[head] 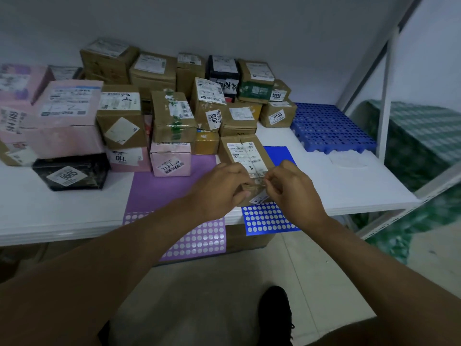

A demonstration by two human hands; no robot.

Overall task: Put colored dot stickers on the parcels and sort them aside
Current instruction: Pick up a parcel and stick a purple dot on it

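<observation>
**Sticker being set on the near end of a brown parcel**

A brown parcel (245, 166) lies at the table's (62, 216) front edge, partly over a blue sticker sheet (268, 218). Its near end is gripped by the left hand (219, 191), fingers curled round the corner. The right hand's (290, 188) fingertips are pinched together at the top edge; a dot is probably held there, though none can be made out. The sticker should be pressed flat on bare cardboard, clear of the white shipping label (245, 156), while the box is kept steady.

A purple sticker sheet (172, 186) lies to the left. Stacked parcels (172, 116) crowd just behind, so little room is left there; a blue pallet (329, 126) stands to the right for sorting aside.
</observation>
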